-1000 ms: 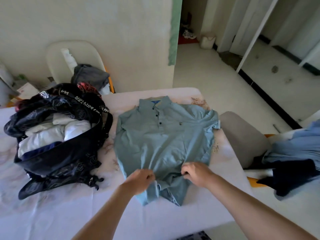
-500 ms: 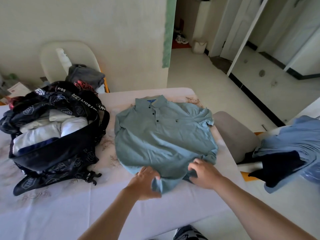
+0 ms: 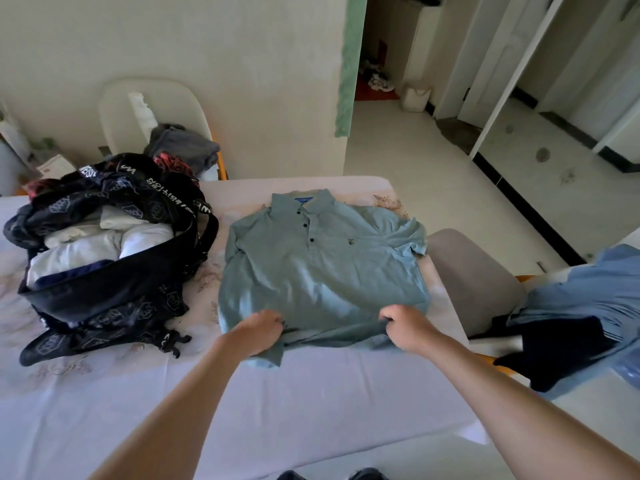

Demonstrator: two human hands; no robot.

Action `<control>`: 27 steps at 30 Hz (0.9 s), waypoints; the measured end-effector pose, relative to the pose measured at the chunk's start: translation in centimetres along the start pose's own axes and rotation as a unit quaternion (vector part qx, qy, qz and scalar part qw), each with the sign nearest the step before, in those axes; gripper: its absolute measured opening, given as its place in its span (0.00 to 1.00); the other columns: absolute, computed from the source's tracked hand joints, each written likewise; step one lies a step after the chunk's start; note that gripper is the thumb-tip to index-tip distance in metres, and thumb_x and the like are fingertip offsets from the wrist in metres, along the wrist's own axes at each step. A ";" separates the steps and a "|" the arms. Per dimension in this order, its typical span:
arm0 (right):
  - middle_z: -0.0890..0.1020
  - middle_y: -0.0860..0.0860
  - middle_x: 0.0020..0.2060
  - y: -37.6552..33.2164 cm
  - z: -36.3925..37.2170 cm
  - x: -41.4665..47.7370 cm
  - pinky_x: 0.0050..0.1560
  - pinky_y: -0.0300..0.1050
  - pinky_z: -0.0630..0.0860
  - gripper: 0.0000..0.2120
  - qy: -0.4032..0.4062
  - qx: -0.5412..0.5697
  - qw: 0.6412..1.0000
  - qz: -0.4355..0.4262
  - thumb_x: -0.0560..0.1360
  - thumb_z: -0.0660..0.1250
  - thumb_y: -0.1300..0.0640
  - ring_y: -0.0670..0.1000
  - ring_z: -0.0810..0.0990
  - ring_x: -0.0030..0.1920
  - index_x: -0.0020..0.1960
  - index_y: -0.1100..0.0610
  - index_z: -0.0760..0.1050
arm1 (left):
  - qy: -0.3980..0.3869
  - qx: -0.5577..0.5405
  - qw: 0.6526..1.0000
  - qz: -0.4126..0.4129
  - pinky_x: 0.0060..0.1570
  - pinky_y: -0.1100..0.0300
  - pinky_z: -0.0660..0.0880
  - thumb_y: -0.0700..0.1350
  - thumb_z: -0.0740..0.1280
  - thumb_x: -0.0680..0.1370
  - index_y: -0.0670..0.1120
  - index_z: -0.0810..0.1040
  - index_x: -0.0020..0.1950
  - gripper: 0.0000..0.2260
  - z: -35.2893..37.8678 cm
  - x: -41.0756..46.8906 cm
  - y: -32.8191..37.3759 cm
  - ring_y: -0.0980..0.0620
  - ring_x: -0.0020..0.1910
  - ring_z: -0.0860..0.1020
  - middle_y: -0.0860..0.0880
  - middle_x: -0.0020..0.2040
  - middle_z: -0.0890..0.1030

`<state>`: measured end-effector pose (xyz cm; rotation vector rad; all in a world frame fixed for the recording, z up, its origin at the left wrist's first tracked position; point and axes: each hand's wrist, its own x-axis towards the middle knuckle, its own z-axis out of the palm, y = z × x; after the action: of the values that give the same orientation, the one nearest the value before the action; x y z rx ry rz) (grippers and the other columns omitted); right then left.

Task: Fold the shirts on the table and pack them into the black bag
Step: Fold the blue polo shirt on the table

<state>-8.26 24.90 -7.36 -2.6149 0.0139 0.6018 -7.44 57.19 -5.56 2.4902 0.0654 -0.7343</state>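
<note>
A teal polo shirt lies face up on the table, collar away from me, its buttons showing. My left hand grips the shirt's lower hem on the left side. My right hand grips the same hem on the right, fingers curled into the cloth. The hem between them is bunched and a flap hangs toward me. The black bag stands open to the left of the shirt, holding several folded white and dark garments.
A white chair with a grey garment stands behind the bag. A grey chair sits at the table's right edge, with blue and dark clothes piled beyond it. An open doorway and bare floor lie to the far right.
Both hands have moved apart along the hem, and the crumpled lower part of the shirt is drawn flatter and wider toward me.
</note>
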 end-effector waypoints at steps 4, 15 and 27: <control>0.72 0.47 0.30 0.1 -3.0 -0.2 0.38 0.47 0.65 0.13 -0.164 -0.015 0.986 0.005 0.73 0.63 0.52 0.51 0.72 0.38 0.32 0.54 0.68 | -0.149 0.136 0.975 -0.091 0.48 0.59 0.72 0.49 0.56 0.81 0.42 0.78 0.62 0.17 -1.9 -2.5 0.4 0.46 0.51 0.75 0.43 0.59 0.78; 0.82 0.46 0.43 1.6 -2.5 0.3 0.43 0.43 0.77 0.10 -0.072 -0.008 0.997 -0.032 0.66 0.69 0.59 0.49 0.81 0.45 0.41 0.44 0.74 | -0.043 0.264 0.963 0.028 0.66 0.48 0.66 0.66 0.72 0.66 0.53 0.60 0.75 0.43 8.2 -2.7 2.1 0.46 0.70 0.63 0.50 0.70 0.64; 0.81 0.44 0.39 -2.9 -9.8 7.7 0.40 0.44 0.74 0.04 0.094 0.065 0.993 0.004 0.74 0.64 0.54 0.47 0.79 0.41 0.45 0.48 0.77 | -0.001 0.165 0.986 -0.029 0.53 0.55 0.74 0.48 0.61 0.75 0.50 0.77 0.57 0.13 -4.0 3.8 3.9 0.42 0.58 0.77 0.44 0.60 0.78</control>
<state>3.06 23.90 -1.45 -2.5349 0.1201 0.3429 -1.51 55.51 -2.80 2.8118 0.0148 -0.8292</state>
